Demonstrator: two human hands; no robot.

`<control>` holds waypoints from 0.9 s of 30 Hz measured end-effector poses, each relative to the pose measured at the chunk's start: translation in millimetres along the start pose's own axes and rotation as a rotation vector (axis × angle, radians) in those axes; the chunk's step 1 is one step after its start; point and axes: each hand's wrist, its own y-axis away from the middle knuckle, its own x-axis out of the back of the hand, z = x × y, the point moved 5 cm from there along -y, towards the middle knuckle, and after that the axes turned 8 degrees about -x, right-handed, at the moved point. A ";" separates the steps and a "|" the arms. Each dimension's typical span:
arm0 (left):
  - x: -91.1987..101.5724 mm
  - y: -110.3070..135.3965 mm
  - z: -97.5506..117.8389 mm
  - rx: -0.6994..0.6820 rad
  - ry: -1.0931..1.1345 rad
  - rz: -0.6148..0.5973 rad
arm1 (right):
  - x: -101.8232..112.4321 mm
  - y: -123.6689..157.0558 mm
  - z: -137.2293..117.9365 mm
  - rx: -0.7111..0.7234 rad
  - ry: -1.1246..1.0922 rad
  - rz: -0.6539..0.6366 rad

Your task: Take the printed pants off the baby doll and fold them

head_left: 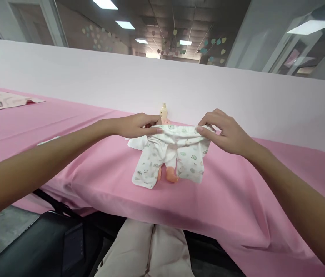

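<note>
A small pair of white printed baby trousers (170,157) lies on the pink tablecloth (99,165). My left hand (136,125) pinches the left end of its waistband. My right hand (225,132) pinches the right end, fingers closed on the cloth. Two orange doll feet (169,175) stick out between the trouser legs; the rest of the doll is hidden under the garment. A white cloth piece (136,143) shows under the trousers at the left.
A small pale bottle (164,112) stands just behind the trousers, by the white partition wall (93,80). Folded cloth (3,100) lies at the far left of the table. A black chair (44,246) stands below left; my lap shows under the table edge.
</note>
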 end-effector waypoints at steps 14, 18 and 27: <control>79.6 -25.5 -22.6 -0.044 -0.361 0.140 | 45.6 -45.4 13.0 -0.023 0.162 0.130; 102.6 -34.4 -24.1 0.045 -0.420 0.209 | 61.3 -64.5 21.4 0.010 0.232 0.204; 118.1 -49.2 -16.7 0.166 -0.403 0.178 | 71.2 -89.0 19.8 0.052 0.207 0.224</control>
